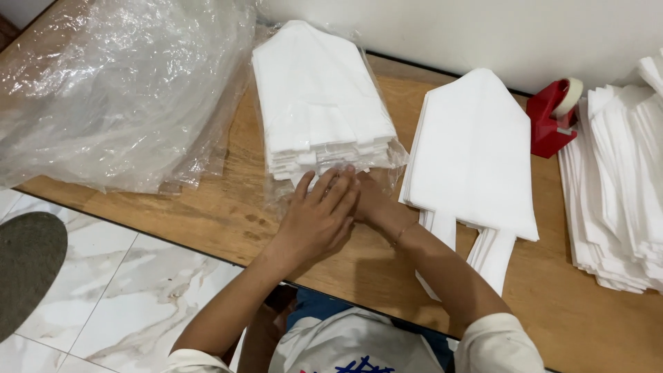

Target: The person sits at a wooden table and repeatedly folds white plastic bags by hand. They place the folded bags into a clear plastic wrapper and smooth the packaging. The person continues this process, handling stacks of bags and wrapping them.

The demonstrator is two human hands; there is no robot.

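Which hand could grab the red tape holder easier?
Probably the right hand. The tape holder stands far off on the right of the table, beyond a white stack. The left hand lies over the right one, farther away.

I have a single view, from the camera on the person's head, looking steeply down and slightly forward over their chest and forearms at the wooden table. It sits close: both arms enter from the bottom edge and the hands meet near the middle of the frame. The table runs from upper left to lower right, with a white wall across the top and marble floor tiles at lower left. No second view overlaps it.
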